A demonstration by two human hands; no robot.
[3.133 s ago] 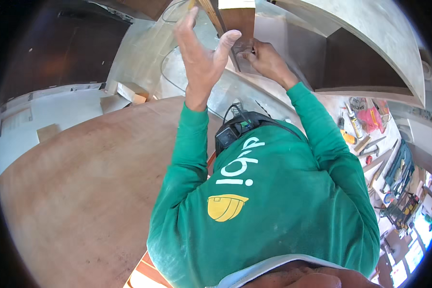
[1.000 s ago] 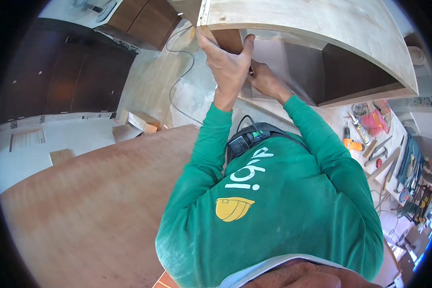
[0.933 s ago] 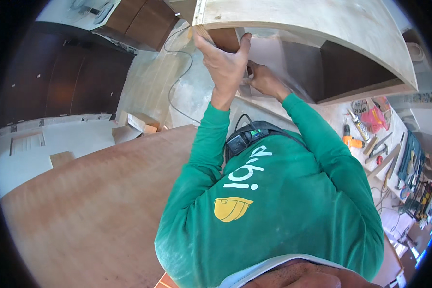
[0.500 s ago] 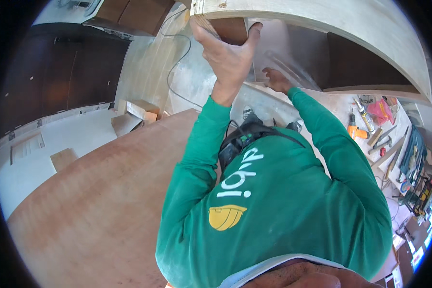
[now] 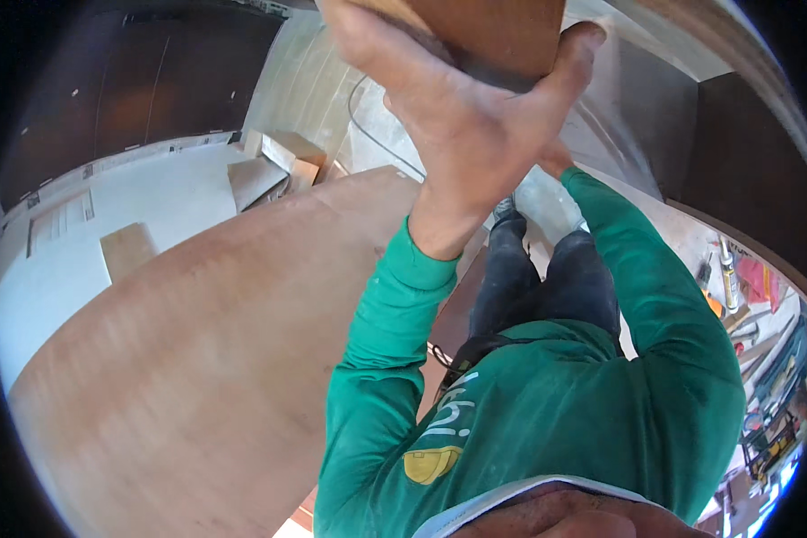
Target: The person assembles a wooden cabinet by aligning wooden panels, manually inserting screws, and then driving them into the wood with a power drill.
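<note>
Left hand [image 5: 462, 125] raised overhead, palm and spread fingers pressed under a brown wooden block [image 5: 489, 31], thumb hooked round its right edge: a grasping grip. Right hand [image 5: 554, 160] mostly hidden behind the left wrist; its grip cannot be told. Below, a large plywood bench [image 5: 197, 359]; tools [image 5: 735, 287] lie scattered on the floor at right.
</note>
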